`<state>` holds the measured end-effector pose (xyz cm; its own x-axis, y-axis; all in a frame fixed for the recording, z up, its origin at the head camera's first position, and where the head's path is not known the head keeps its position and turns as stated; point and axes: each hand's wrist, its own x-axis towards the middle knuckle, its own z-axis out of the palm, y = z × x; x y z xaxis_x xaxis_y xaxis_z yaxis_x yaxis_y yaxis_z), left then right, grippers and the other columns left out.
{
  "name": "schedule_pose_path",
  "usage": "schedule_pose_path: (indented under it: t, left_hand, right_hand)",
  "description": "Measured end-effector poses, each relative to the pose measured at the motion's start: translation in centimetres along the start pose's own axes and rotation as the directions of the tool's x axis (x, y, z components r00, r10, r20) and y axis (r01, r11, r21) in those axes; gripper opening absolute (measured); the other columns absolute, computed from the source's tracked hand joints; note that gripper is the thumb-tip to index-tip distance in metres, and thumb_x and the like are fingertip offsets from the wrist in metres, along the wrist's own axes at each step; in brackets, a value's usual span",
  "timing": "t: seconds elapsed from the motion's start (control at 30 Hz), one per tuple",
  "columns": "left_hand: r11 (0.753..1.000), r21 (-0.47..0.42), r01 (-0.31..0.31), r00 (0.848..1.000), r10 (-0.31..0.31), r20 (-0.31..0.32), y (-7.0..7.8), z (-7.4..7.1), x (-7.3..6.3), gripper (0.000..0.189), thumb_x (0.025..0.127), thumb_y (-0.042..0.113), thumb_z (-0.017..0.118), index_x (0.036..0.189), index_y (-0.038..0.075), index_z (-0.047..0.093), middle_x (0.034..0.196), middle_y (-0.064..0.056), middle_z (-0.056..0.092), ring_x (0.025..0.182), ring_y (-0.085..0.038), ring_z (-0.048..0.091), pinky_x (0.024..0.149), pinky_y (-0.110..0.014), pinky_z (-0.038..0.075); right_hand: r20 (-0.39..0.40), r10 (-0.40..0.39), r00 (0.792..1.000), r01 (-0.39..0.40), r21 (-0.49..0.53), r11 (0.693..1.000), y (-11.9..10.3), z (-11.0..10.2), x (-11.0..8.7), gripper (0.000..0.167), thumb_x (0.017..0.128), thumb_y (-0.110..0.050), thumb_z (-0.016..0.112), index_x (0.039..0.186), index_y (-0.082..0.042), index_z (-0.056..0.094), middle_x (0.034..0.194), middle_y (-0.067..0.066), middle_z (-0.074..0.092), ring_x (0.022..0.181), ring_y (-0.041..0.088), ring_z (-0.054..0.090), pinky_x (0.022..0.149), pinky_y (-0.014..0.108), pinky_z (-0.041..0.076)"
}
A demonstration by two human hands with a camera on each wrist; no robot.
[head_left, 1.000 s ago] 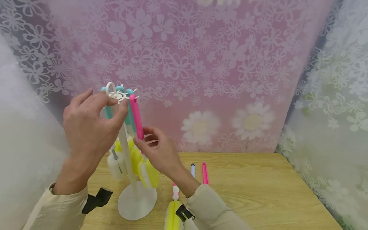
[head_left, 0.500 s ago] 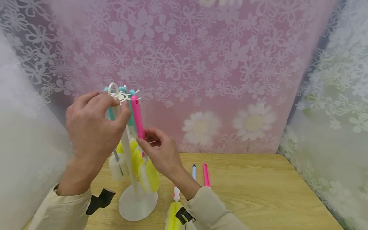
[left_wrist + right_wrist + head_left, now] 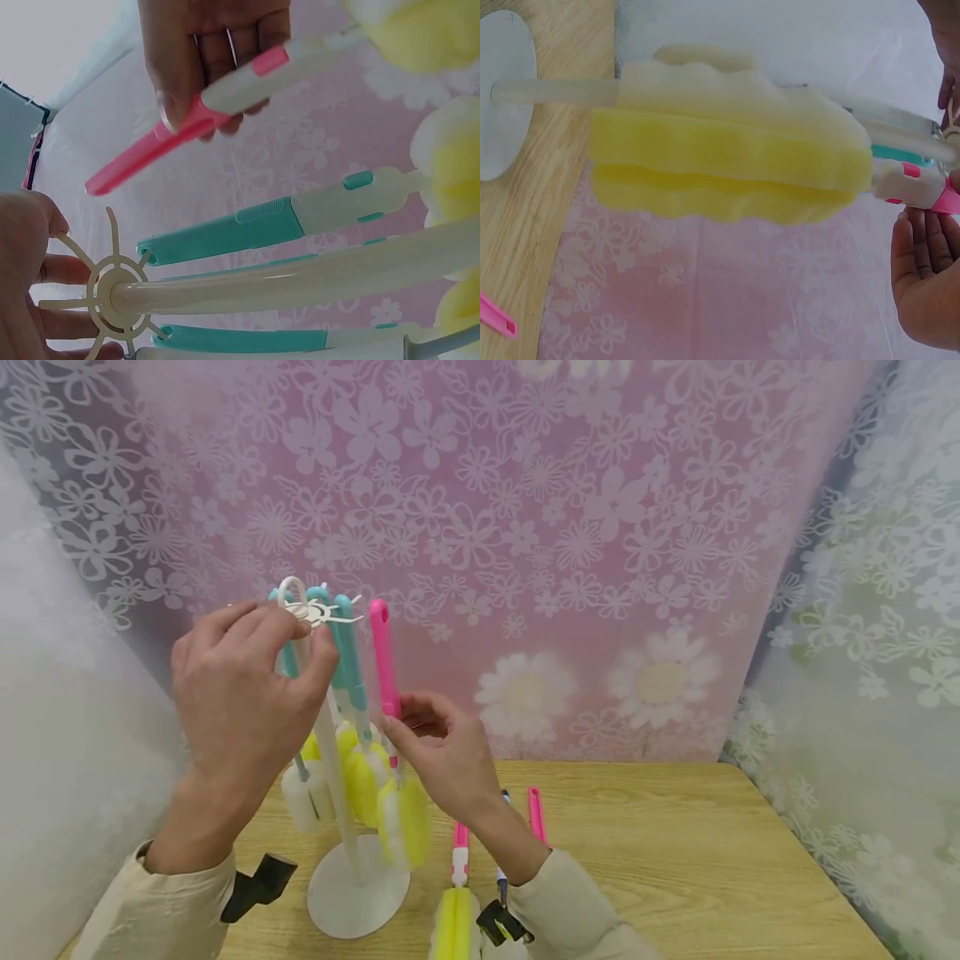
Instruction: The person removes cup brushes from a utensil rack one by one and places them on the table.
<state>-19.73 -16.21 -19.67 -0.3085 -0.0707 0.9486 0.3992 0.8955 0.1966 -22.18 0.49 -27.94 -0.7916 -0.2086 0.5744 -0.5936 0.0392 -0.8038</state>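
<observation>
Pink brush (image 3: pixel 383 660) now clear of the stand (image 3: pixel 341 802), its handle end out to the right of the white arms (image 3: pixel 114 232), where half a second ago it met one; reads as an unhooking just done, that arm freed. Right hand (image 3: pixel 453 764) pinches the brush between thumb and fingers low on the pink handle, the handle's free end rising above the hand and the yellow-and-white sponge (image 3: pixel 407 827) hanging below. Left hand (image 3: pixel 251 685) grips the stand's top, with teal brushes (image 3: pixel 351 652) hanging near the pink one but apart from it.
</observation>
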Motion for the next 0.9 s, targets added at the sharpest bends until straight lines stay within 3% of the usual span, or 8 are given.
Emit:
schedule_pose_path:
  t: [0.33, 0.63, 0.9]
  left_hand:
    - [1.0, -0.02, 0.016, 1.0, -0.016, -0.002, 0.0, 0.0, -0.1, 0.029, 0.086, 0.026, 0.053, 0.081, 0.003, 0.07, 0.081, -0.013, 0.069, 0.108, -0.033, 0.056, 0.09, -0.058, 0.036]
    - [1.0, 0.002, -0.016, 1.0, 0.016, -0.01, -0.1, 0.0, -0.1, 0.032, 0.088, 0.026, 0.049, 0.08, 0.003, 0.069, 0.082, -0.013, 0.069, 0.108, -0.033, 0.057, 0.09, -0.056, 0.036]
    - [1.0, -0.018, 0.001, 1.0, -0.001, -0.012, 0.1, 0.2, -0.2, 0.032, 0.088, 0.028, 0.049, 0.079, 0.004, 0.068, 0.083, -0.012, 0.069, 0.11, -0.031, 0.057, 0.091, -0.055, 0.036]
  right_hand:
    - [-0.109, -0.017, 0.994, 0.008, -0.082, 0.997, 0.7, -5.3, -0.4, 0.021, 0.088, -0.02, 0.069, 0.105, -0.008, 0.067, 0.092, 0.001, 0.067, 0.084, 0.015, 0.063, 0.078, 0.032, 0.053]
    - [-0.257, 0.149, 0.955, -0.193, -0.157, 0.969, 2.7, -11.9, -1.5, 0.031, 0.086, -0.029, 0.072, 0.107, -0.007, 0.067, 0.095, 0.008, 0.067, 0.086, 0.02, 0.062, 0.076, 0.028, 0.051]
    - [-0.312, 0.31, 0.898, -0.386, -0.224, 0.895, 5.6, -17.5, -3.8, 0.04, 0.087, -0.035, 0.068, 0.109, -0.002, 0.064, 0.097, 0.011, 0.066, 0.082, 0.017, 0.061, 0.071, 0.026, 0.054]
